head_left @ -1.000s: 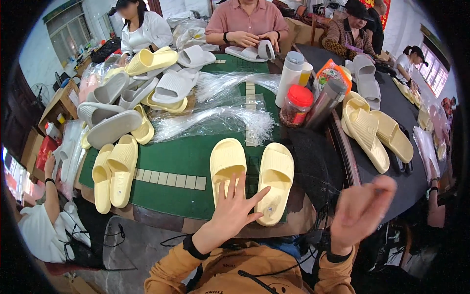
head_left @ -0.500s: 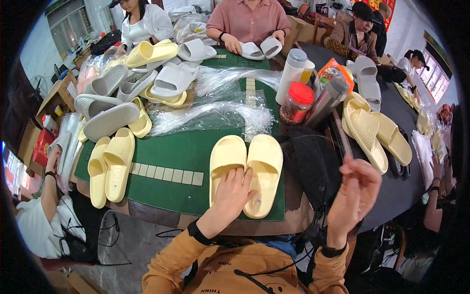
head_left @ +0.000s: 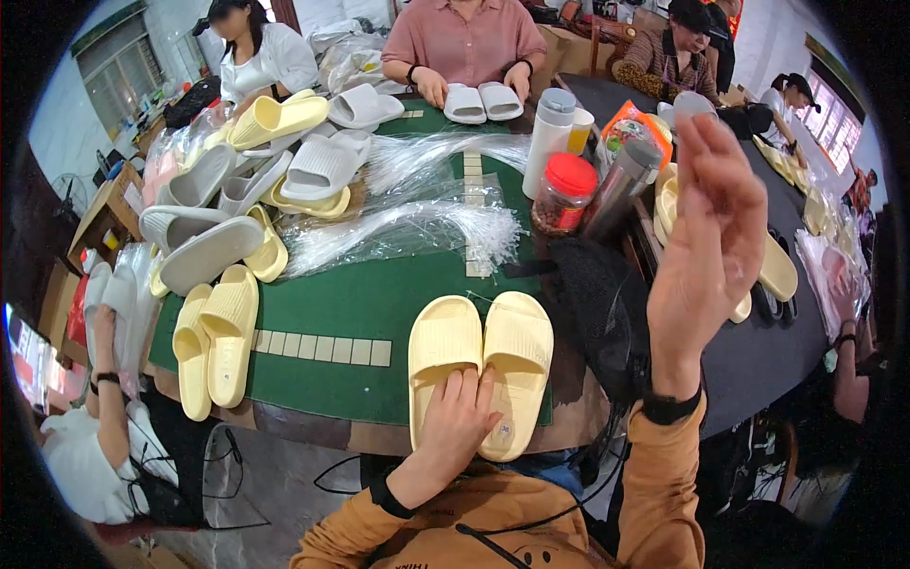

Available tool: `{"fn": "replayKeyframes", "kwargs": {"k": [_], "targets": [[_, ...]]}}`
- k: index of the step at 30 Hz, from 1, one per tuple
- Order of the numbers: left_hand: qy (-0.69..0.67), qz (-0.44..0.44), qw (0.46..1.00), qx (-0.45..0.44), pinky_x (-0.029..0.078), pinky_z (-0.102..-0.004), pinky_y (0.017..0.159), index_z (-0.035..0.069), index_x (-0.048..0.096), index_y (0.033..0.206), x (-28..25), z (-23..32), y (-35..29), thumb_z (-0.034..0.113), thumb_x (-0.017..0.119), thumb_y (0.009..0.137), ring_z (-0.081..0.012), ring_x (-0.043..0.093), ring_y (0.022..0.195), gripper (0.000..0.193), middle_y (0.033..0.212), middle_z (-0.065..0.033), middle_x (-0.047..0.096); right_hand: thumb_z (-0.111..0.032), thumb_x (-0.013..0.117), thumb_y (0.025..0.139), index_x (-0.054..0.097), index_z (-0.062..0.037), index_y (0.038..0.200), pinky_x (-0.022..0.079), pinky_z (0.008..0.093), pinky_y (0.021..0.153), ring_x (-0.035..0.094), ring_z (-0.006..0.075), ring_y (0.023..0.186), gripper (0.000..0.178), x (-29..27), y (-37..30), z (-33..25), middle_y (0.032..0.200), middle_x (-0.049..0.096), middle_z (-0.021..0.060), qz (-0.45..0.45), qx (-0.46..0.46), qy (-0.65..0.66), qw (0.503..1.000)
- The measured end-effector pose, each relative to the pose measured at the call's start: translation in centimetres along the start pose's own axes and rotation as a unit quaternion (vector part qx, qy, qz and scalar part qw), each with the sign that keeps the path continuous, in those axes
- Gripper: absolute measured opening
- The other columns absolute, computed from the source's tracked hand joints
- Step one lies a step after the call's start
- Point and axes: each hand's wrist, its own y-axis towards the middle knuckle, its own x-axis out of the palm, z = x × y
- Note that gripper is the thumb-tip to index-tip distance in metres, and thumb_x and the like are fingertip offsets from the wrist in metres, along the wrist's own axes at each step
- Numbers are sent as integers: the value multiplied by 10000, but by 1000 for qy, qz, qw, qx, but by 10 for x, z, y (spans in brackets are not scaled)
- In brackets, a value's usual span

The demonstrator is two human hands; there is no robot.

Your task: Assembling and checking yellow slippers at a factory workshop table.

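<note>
A pair of pale yellow slippers [head_left: 517,346] lies side by side near the table's front edge. My left hand [head_left: 450,417] is on the pair, fingers inside the left slipper and thumb over the right one, gripping their inner edges. A thin clear strand shows at the slippers' far end. My right hand [head_left: 706,247] is raised to the right above the table, fingers stretched upward and slightly blurred; nothing visible is in it. Beyond the pair lie bundles of clear plastic strands [head_left: 408,228]. Another yellow pair [head_left: 227,332] rests to the left.
A heap of grey and yellow slippers [head_left: 213,256] fills the far left of the green mat [head_left: 313,394]. A white bottle [head_left: 550,142], a red-lidded jar [head_left: 566,194] and a grey flask [head_left: 626,190] stand right of centre. Across the table a person [head_left: 464,47] handles grey slippers.
My right hand has risen and its fingers have straightened. My left hand stays on the yellow pair. The person opposite has brought two grey slippers side by side. The view has shifted slightly.
</note>
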Motion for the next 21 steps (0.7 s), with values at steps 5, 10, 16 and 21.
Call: {"fn": "replayKeyframes", "kwargs": {"k": [5,10,16,21], "targets": [[-55,21,998,21,497,-395,817,97,593,1263,-16,-4,0,253,750,799,-317,566,1018,514,1131,-162,550,110,430,885,541,24,1092,419,393,1064,583,284,1170,250,24,-5,9,1275,552,188,-114,24,200,973],[-277,-5,958,-72,547,-383,768,56,615,1210,-44,-33,-26,67,664,865,-325,654,927,349,1276,-209,558,77,377,942,503,26,1143,441,408,1054,578,270,1182,243,32,-88,-3,1226,561,172,-138,352,287,880],[-376,135,914,-73,543,-284,674,24,563,1287,-61,-32,-13,-47,652,828,-202,654,846,473,1304,-163,569,-1,313,1019,420,-4,1253,513,430,981,613,293,1134,258,10,-164,-26,1205,579,189,-125,564,319,752],[-513,19,858,13,523,-315,770,25,538,1331,-44,-22,-15,34,611,904,-220,638,959,434,1283,-140,587,-4,328,1018,397,-8,1249,552,428,911,650,330,1046,241,-2,-171,-51,1126,613,231,-132,562,401,711]]}}
